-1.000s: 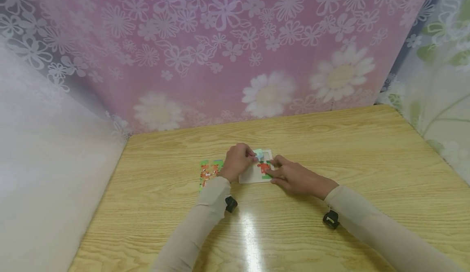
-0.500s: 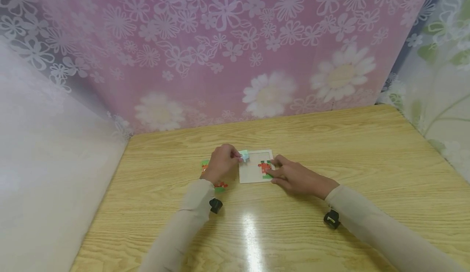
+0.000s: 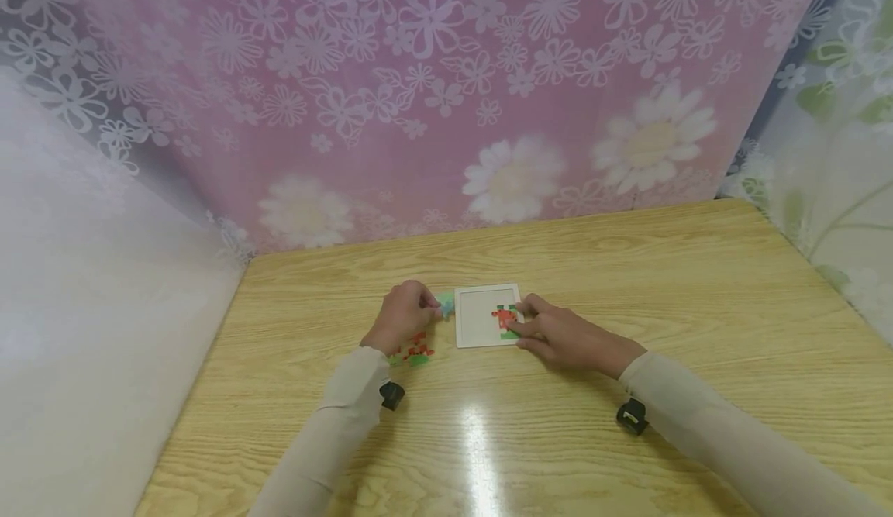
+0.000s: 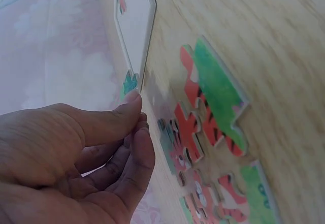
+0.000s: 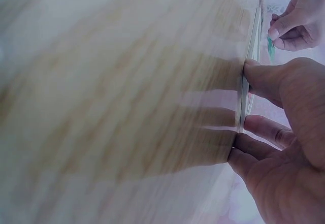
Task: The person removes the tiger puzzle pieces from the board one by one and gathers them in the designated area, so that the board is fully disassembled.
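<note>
My left hand (image 3: 403, 314) pinches a green-and-blue jigsaw piece (image 3: 445, 305) between thumb and fingertips, just left of the white puzzle tray (image 3: 477, 339). The piece's green tip (image 4: 130, 83) shows past the thumb in the left wrist view. At the tray's right edge, my right hand (image 3: 568, 337) holds the tray, thumb (image 5: 259, 76) against its rim and one finger reaching over it. Under that finger, joined red-and-green pieces (image 3: 505, 317) lie in the tray's right side. Several loose jigsaw pieces (image 4: 221, 87) lie beside my left hand, partly hidden by it in the head view.
All this lies on a wood-grain table (image 3: 628, 269). A pink flowered curtain (image 3: 418, 114) hangs behind its back edge, with pale cloth (image 3: 84, 308) along the left side. Light glares off the tabletop in front of the tray.
My left hand has moved left with the green-and-blue jigsaw piece, from over the tray's top part to beside its left edge. The right hand has stayed at the tray's right edge.
</note>
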Demonstrator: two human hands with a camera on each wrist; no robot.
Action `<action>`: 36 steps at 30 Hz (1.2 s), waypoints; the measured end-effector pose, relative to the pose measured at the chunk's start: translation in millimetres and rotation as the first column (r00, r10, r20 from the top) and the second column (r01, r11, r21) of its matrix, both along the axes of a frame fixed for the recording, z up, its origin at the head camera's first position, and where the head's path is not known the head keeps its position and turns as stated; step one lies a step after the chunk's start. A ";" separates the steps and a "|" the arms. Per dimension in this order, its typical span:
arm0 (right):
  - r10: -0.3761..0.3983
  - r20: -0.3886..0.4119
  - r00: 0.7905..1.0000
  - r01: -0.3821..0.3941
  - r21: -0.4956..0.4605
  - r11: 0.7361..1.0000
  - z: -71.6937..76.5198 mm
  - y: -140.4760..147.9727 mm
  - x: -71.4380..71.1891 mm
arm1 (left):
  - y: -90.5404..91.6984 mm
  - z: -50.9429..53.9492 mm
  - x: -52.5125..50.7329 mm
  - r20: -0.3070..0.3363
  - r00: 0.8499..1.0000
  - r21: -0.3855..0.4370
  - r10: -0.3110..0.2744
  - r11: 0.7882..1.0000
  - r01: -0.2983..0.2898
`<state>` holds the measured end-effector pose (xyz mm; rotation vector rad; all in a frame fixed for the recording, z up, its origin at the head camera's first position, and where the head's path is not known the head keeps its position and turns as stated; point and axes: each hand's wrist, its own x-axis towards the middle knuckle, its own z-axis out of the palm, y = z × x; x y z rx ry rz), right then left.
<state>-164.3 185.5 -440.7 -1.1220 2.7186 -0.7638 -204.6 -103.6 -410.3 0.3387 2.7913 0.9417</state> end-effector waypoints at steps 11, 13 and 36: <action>0.004 -0.017 1.000 -0.005 -0.005 1.000 -2.3 0.7 -0.4 | -1.9 -4.0 0.1 0.005 1.000 -0.028 0.006 1.000 -0.006; 0.003 -0.025 1.000 -0.003 -0.004 1.000 -2.9 0.9 -0.6 | -1.6 -4.0 0.3 0.012 1.000 -0.026 0.006 1.000 -0.005; -0.008 -0.066 0.998 0.009 0.014 1.000 -2.1 -1.5 4.8 | 5.2 5.8 3.6 -0.018 0.999 -0.041 -0.028 0.999 0.028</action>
